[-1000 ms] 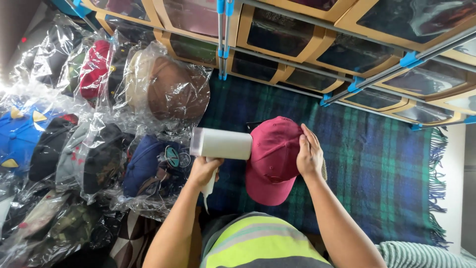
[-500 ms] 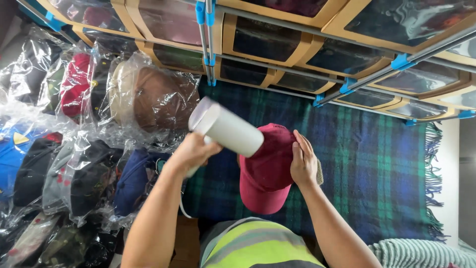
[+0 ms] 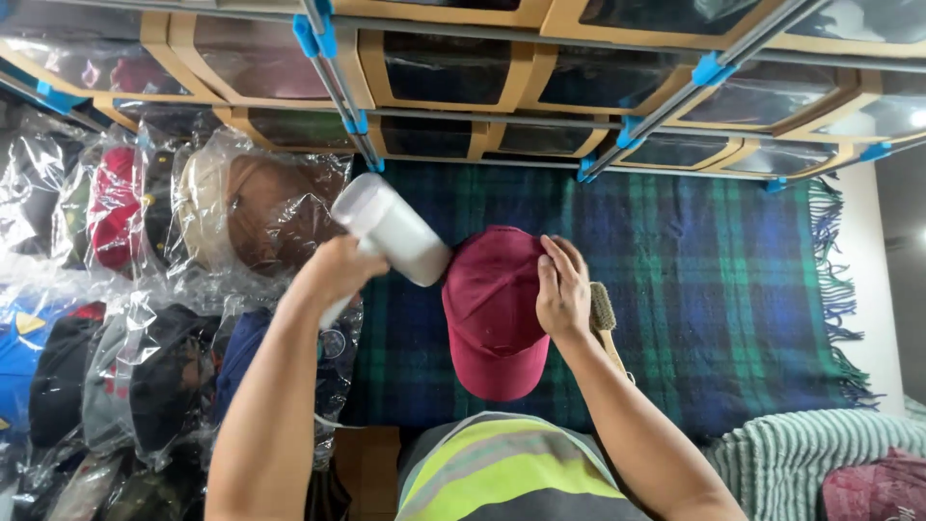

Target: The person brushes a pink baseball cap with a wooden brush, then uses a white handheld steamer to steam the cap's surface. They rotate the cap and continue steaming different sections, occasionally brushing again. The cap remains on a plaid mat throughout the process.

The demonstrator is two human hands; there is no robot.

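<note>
L hand [image 3: 340, 273] is gripping a white cylindrical device [image 3: 391, 229], fingers wrapped tight round its lower part; the device is tilting up-left, w/ its near end just beside the crown of a maroon cap [image 3: 495, 309], can't tell if touching. R hand [image 3: 563, 287] is lying flat on the cap's right side, fingers spread narrow & pressing on the fabric, holding nothing closed. The cap is sitting on a blue-green plaid blanket [image 3: 694, 289], toward the blanket's left half, brim pointing at the person. A small brush [image 3: 604, 314] w/ wooden handle is lying on the blanket just beside the R hand, partly hidden under the wrist. Off the blanket's left edge, caps in clear plastic bags [image 3: 183, 289] are piling up. Along the blanket's far edge, a rack of tan-framed boxes w/ clear fronts [image 3: 453, 72] is standing, held by grey rods w/ blue clips. At the blanket's near right corner, a pale green ribbed cloth [image 3: 810, 453] is lying.
</note>
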